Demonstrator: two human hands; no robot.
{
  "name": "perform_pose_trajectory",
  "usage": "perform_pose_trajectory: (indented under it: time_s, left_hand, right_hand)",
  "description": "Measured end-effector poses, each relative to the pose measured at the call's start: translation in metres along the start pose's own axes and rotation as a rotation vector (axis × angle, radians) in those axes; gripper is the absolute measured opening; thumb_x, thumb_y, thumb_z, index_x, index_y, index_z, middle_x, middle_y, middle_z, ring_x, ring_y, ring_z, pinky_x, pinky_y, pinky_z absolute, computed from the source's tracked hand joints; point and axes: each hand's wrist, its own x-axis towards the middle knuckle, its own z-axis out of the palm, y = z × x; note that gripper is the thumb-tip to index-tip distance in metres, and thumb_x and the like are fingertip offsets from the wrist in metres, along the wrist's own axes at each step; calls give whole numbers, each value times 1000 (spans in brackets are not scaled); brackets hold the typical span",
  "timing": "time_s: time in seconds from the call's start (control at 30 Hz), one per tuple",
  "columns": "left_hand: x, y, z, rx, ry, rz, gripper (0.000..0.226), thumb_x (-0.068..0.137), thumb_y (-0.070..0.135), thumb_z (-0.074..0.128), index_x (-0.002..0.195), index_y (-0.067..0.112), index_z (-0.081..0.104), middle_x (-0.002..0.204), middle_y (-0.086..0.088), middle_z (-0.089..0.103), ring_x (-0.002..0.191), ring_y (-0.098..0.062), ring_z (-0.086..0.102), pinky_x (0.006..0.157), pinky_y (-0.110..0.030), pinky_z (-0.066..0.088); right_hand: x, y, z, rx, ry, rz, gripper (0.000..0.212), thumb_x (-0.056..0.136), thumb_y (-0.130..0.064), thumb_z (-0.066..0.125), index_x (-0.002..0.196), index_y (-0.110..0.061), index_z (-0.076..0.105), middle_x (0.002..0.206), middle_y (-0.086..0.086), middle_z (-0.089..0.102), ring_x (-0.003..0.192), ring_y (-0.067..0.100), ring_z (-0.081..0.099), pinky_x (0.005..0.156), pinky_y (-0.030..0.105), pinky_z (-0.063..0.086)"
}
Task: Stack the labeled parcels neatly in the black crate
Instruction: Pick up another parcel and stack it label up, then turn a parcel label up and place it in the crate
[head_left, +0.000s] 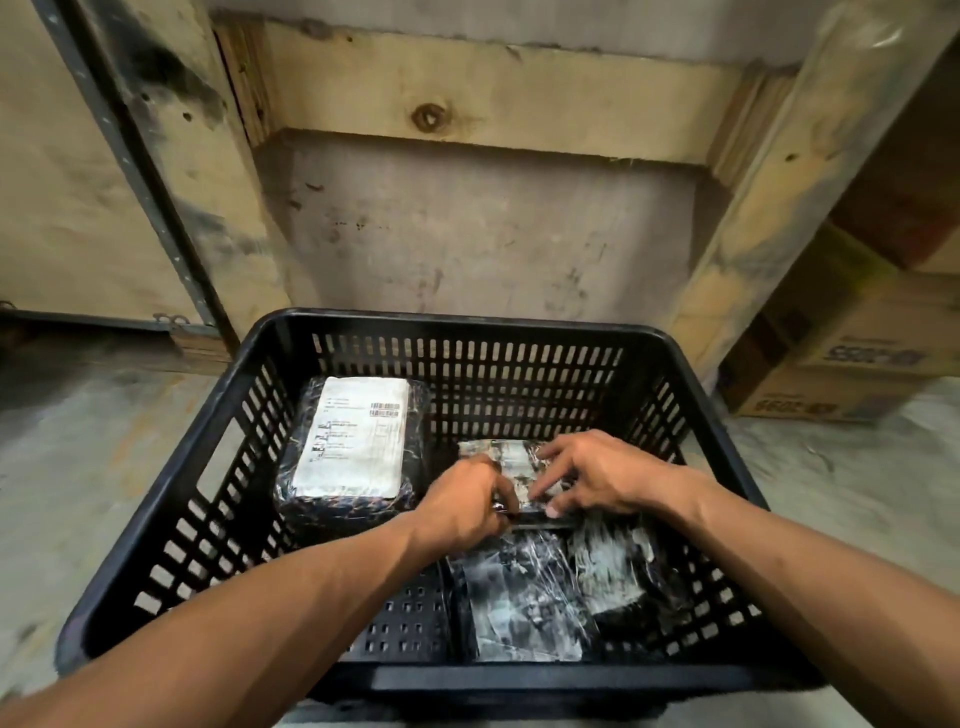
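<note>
Concrete floor (62, 467) under the black crate (467, 325); both hands, left hand (460, 506) and right hand (597, 475), pinch one small wrapped parcel (511, 460) beside the big labeled parcel (353, 441).

Nothing here reads cleanly. The white label (349, 436) on the parcel (353, 452) at the crate's (519, 680) far left carries barcodes and blurred print; the cardboard boxes (852, 364) show perhaps large digits, illegible.
</note>
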Motion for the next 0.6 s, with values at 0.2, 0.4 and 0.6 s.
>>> perform_pose_trajectory:
  time_s: [0.2,0.4,0.6]
  left_hand:
    - [12,-12,20,72,-74,10,33,81,1,72,94,28,59,141,-8,49,124,-32,53,104,-45,47]
    - [7,-27,18,-189,-15,40,35,87,-12,47,87,23,54,101,-2,62,72,-18,58,48,-21,46]
    - [6,-18,-1,-336,226,104,32,88,-8,59,98,22,59,115,7,59,96,-9,59,77,-3,45]
  right_hand:
    - [15,12,22,-51,-61,25,39,76,-42,85,106,-42,60,114,-2,68,103,22,62,76,34,41]
    - [16,15,28,-51,5,-14,41,90,-33,77,103,-38,38,85,2,68,72,13,60,71,31,41]
    - [2,17,-8,220,139,-70,29,97,-28,67,114,-49,56,110,-8,69,79,19,66,75,38,57]
